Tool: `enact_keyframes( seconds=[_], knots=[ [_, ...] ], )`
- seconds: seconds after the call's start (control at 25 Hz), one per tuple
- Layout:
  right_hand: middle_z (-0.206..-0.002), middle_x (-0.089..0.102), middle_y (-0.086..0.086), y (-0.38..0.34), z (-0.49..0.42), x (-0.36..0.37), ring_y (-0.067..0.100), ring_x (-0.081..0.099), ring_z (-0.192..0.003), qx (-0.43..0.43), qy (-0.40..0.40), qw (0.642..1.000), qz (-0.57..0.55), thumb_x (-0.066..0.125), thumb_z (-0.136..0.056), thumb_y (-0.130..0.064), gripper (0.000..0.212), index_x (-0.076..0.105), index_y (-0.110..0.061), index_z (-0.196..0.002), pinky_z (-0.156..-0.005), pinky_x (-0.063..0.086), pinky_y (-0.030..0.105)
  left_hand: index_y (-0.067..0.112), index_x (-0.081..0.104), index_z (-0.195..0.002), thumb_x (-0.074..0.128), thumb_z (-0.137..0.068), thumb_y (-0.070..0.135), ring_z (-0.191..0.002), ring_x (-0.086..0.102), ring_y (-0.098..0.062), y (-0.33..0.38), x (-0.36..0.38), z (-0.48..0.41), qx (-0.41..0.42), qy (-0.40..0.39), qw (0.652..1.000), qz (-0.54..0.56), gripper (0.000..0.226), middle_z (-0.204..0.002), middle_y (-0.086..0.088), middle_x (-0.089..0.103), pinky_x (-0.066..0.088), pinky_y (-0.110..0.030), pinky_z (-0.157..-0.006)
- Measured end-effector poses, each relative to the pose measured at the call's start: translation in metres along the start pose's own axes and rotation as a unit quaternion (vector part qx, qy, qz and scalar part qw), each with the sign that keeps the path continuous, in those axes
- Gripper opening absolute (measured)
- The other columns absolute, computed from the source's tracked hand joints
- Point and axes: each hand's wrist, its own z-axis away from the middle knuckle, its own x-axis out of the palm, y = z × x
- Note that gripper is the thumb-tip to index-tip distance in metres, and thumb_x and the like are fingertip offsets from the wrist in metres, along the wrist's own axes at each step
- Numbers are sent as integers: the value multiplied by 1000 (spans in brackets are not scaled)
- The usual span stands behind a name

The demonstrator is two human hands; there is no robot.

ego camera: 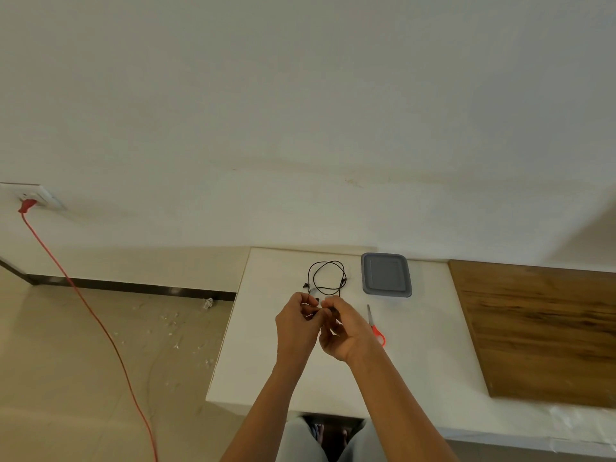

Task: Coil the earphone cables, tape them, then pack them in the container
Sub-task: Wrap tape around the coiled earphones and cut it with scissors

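Earphone cable: loose loop on the counter, frame centre, just above my fingers. My left hand and right hand both pinch its near end. Container lies right of the loop, nearer my right hand.

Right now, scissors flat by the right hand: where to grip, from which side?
Grip the scissors by the red handle loops at the near end, right hand coming from above: they lie flat on the table, blades closed and pointing away toward the container. That hand and the left hand are busy pinching an earphone cable.
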Motion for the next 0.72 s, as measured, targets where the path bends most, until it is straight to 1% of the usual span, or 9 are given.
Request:
enact_keyframes(
  seconds=[0.08,0.12,0.16,0.24,0.32,0.4,0.52,0.64,0.72],
  knots=[
    [-75,62,7,0,-1,-2,12,55,-62,-6,-16,1000,-8,72,-79,-13,17,70,-5,-93,-58,47,23,13,62,-88,73,-79,8,-74,68,-14,-1,-1,-1,12,7,1000,-8,16,-78,1,68,55,-22,-68],
    [-75,62,8,1,-1,-3,12,54,-62,-11,-27,999,-15,71,-81,-13,19,70,-3,-97,-60,47,23,14,62,-87,73,-79,9,-73,68,-13,-2,-1,-1,11,9,1000,-2,14,-78,0,69,56,-24,-67],
    [-76,62,9,1,-2,-4,13,54,-63,-16,-36,999,-19,71,-83,-15,20,70,-2,-98,-61,47,23,14,63,-86,73,-80,12,-69,69,-10,-3,-2,-2,0,7,1000,16,12,-77,0,70,56,-22,-62],
    [-79,62,9,1,-5,-7,13,54,-66,-24,-45,999,-17,71,-85,-19,18,70,-3,-94,-63,48,23,15,65,-83,75,-80,16,-63,68,-9,-4,-3,-4,-52,-8,995,80,11,-75,-3,73,51,-17,-54],
    [-82,64,7,0,-6,-10,13,54,-69,-22,-63,998,-16,69,-85,-20,16,71,-5,-93,-65,47,22,10,65,-83,75,-81,15,-63,66,-15,-4,-5,-7,-115,-40,980,159,11,-78,-8,74,50,-23,-57],
    [-82,65,5,-2,-6,-12,11,53,-71,-18,-89,996,-12,66,-88,-19,17,71,-5,-96,-66,47,21,5,64,-84,71,-84,8,-64,64,-18,-4,-7,-9,-159,-82,953,247,8,-83,-10,74,51,-29,-61],
    [-76,64,3,-3,-7,-11,9,52,-67,-37,-91,995,28,61,-92,-15,17,69,-4,-102,-59,49,18,3,62,-85,64,-88,2,-64,65,-18,-7,-8,-9,-178,-120,921,326,5,-82,-8,74,53,-29,-64],
    [-77,64,5,-7,-7,-14,9,55,-66,-64,-97,990,85,55,-95,-9,16,67,-2,-103,-59,49,20,1,61,-91,58,-94,6,-66,63,-18,-12,-10,-11,-181,-135,911,344,6,-77,-10,69,55,-30,-68],
    [-76,67,6,-13,-3,-23,10,60,-64,-73,-104,980,153,57,-94,-10,16,67,0,-100,-58,50,20,-1,63,-98,53,-96,7,-66,58,-18,-16,-12,-15,-206,-130,898,367,12,-75,-10,63,56,-31,-68]
  ],
)
